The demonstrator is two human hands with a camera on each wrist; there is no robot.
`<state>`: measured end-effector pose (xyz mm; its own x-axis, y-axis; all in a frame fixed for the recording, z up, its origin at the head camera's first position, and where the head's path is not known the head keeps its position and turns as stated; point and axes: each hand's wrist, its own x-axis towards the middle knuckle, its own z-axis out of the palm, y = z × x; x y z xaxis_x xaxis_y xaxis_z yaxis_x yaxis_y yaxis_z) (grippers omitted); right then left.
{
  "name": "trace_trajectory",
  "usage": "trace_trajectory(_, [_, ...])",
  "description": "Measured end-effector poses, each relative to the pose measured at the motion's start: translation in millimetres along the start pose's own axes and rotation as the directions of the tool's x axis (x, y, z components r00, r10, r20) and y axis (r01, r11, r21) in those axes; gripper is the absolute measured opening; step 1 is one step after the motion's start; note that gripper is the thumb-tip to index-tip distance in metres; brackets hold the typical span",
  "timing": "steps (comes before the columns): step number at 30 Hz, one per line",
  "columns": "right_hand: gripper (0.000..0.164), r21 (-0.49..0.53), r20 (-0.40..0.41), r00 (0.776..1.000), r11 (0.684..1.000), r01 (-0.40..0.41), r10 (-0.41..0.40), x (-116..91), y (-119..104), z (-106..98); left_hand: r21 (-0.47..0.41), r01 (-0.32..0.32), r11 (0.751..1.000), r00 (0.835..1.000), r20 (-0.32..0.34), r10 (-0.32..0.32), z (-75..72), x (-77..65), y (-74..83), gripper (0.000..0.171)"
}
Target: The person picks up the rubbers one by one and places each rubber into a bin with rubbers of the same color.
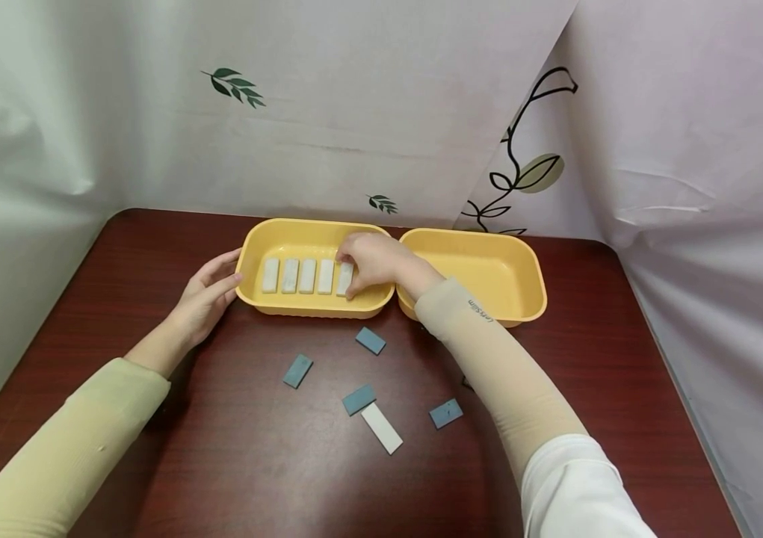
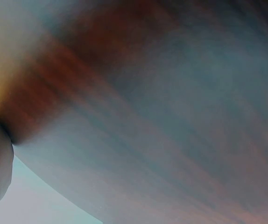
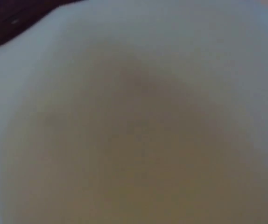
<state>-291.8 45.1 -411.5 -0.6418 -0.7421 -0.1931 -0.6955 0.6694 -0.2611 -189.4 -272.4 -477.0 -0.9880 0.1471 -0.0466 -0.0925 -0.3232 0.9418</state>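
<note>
In the head view, my right hand (image 1: 373,260) reaches into the left yellow tray (image 1: 314,308). Its thumb and fingers pinch the two ends of a white block (image 1: 344,279), the rightmost in a row of several. To its left in that row stand similar white blocks (image 1: 307,276), upright in the view and side by side. My left hand (image 1: 208,295) rests against the tray's left end, fingers fairly straight along the outside and thumb tip at the rim. Both wrist views are blurred; the left one shows a sliver of yellow at its edge.
A second yellow tray (image 1: 536,293) stands against the first on the right, partly behind my right forearm. On the dark red table (image 1: 233,448) lie several blue-grey blocks (image 1: 371,341) and one longer white block (image 1: 382,428) touching a blue-grey one. A pale curtain (image 1: 327,112) hangs behind.
</note>
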Motion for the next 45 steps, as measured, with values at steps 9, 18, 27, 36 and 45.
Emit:
trace_trajectory(9, [0.063,-0.050,0.001,1.000,0.999,0.015,-0.015,-0.7,-2.3,2.3,-0.006,0.004,1.000,1.000,-0.003,-0.004,0.4,-0.6,0.7,0.038])
trace_trajectory(18, [0.064,-0.038,-0.008,1.000,0.999,0.010,-0.011,-1.1,-2.4,2.6,-0.007,-0.002,1.000,1.000,-0.003,0.002,0.4,0.2,0.2,0.038])
trace_trajectory(27, [0.064,-0.034,-0.001,1.000,0.999,0.021,-0.021,-1.4,-2.3,1.9,-0.003,0.002,1.000,1.000,-0.013,-0.002,0.3,0.1,1.3,0.037])
trace_trajectory(36, [0.065,-0.026,0.003,1.000,1.000,0.014,-0.014,-1.3,-2.5,1.8,-0.010,0.005,1.000,1.000,-0.011,-0.005,0.0,0.1,1.9,0.038])
trace_trajectory(45, [0.068,0.011,0.000,1.000,1.000,0.023,-0.023,-2.3,-1.3,0.4,0.002,0.003,1.000,1.000,-0.010,-0.003,0.2,-0.7,2.1,0.038])
